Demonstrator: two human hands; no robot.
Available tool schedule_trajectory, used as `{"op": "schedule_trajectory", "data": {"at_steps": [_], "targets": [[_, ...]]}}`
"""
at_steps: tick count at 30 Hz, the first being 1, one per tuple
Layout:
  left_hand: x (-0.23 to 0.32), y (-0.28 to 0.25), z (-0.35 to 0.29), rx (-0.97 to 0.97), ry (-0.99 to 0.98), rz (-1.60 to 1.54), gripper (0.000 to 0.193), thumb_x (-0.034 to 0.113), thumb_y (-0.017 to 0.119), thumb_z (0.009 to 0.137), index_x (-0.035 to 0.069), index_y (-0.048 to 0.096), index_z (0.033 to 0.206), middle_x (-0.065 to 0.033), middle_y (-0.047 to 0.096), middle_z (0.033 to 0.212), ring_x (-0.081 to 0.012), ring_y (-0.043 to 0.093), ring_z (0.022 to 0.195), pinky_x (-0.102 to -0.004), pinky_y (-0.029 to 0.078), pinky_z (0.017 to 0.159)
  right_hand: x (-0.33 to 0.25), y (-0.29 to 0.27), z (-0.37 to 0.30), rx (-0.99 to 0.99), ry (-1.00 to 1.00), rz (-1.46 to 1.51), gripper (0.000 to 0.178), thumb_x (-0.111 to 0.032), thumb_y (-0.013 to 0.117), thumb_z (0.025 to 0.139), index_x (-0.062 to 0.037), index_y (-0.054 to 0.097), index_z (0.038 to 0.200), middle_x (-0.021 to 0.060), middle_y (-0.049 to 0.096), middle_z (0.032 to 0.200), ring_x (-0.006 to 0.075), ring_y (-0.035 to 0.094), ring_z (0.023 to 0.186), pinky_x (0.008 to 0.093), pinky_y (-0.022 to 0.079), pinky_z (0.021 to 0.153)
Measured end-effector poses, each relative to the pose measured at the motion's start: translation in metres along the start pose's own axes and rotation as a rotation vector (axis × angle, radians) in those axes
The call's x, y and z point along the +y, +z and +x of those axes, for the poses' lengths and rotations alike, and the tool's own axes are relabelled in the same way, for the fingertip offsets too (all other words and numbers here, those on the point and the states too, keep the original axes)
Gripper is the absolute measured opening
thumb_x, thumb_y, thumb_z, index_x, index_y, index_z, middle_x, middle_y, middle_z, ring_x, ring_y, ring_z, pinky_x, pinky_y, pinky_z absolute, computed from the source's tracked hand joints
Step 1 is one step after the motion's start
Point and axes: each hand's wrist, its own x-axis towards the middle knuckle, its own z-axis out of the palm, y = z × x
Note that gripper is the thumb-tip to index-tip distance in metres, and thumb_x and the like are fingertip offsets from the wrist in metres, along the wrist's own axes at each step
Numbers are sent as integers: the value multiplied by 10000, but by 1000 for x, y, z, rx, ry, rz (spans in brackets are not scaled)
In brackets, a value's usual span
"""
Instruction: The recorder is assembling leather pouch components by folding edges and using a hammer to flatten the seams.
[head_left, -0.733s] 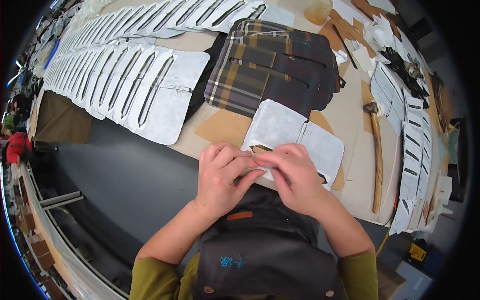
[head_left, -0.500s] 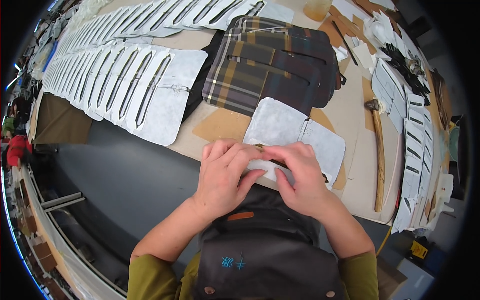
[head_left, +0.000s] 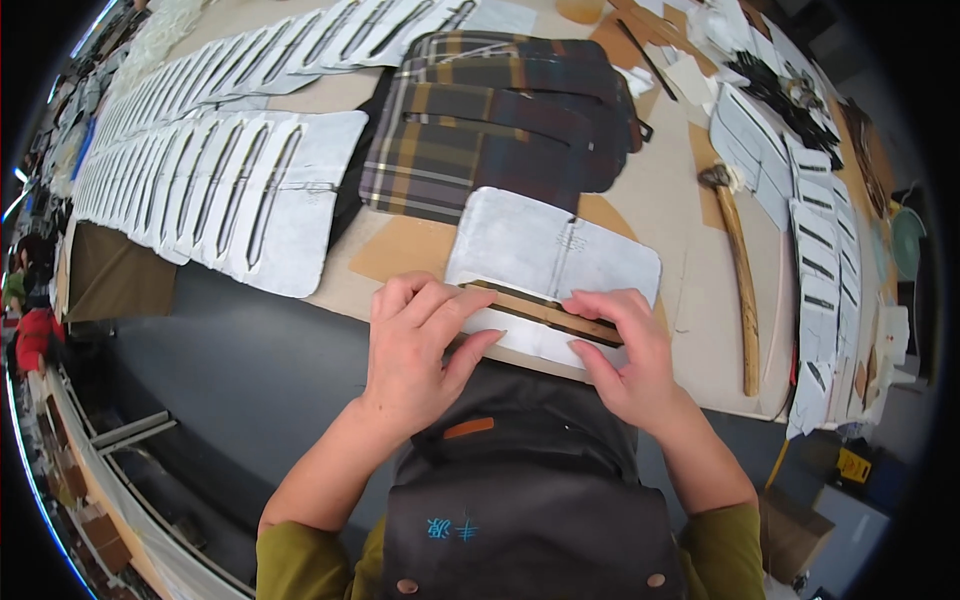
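Observation:
A white backed fabric panel (head_left: 508,238) lies at the table's near edge, with a long slot showing a tan strip (head_left: 540,312) between dark edges. My left hand (head_left: 415,335) grips it at the slot's left end, fingertips on the upper edge and thumb below. At the right end my right hand (head_left: 632,350) holds it likewise, index finger and thumb on either side of the slot. Part of the slot's right end is covered by my fingers. Just beyond lies a stack of dark plaid fabric panels (head_left: 440,150) with slots.
Rows of overlapping white slotted panels (head_left: 305,210) spread over the left of the table. To the right lie a wooden-handled hammer (head_left: 740,290), more slotted white pieces (head_left: 815,270) and a thin dark strip (head_left: 647,58). Brown card (head_left: 400,250) lies under the plaid stack.
My hands have moved apart, uncovering the slot and its tan strip. The table and everything on it appear shifted left in view.

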Motion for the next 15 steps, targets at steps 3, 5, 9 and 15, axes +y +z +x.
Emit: {"op": "schedule_trajectory", "data": {"at_steps": [3, 5, 9, 15], "targets": [[17, 12, 4, -6, 41, -131, 389, 89, 836, 757, 102, 714, 1127, -41, 662, 1019, -289, 563, 964, -400, 449, 840, -3, 1, 2, -38, -29, -28, 503, 86, 687, 774, -68, 639, 1251, 42, 724, 1046, 266, 613, 994, 386, 443, 919], [23, 22, 3, -29, 13, -132, 382, 83, 827, 771, 104, 717, 1136, -49, 654, 1048, -285, 569, 970, -397, 459, 836, -3, 0, 3, -52, -23, -37, 501, 83, 680, 781, -73, 637, 1255, 42, 725, 1064, 262, 611, 991, 385, 439, 923], [27, 24, 0, -33, -18, -69, 348, 89, 823, 780, 111, 724, 1112, -34, 596, 944, -266, 534, 908, -386, 430, 805, -4, -3, 6, -144, -54, -101, 491, 77, 652, 797, -97, 650, 1257, 42, 710, 1053, 260, 604, 986, 387, 429, 933], [26, 28, 0, -44, -2, -3, 303, 109, 819, 788, 132, 738, 1079, -21, 571, 889, -259, 509, 881, -383, 414, 802, 8, -3, 2, -196, -237, -190, 495, 79, 636, 789, -120, 682, 1240, 51, 651, 962, 271, 596, 987, 395, 429, 929]]}}
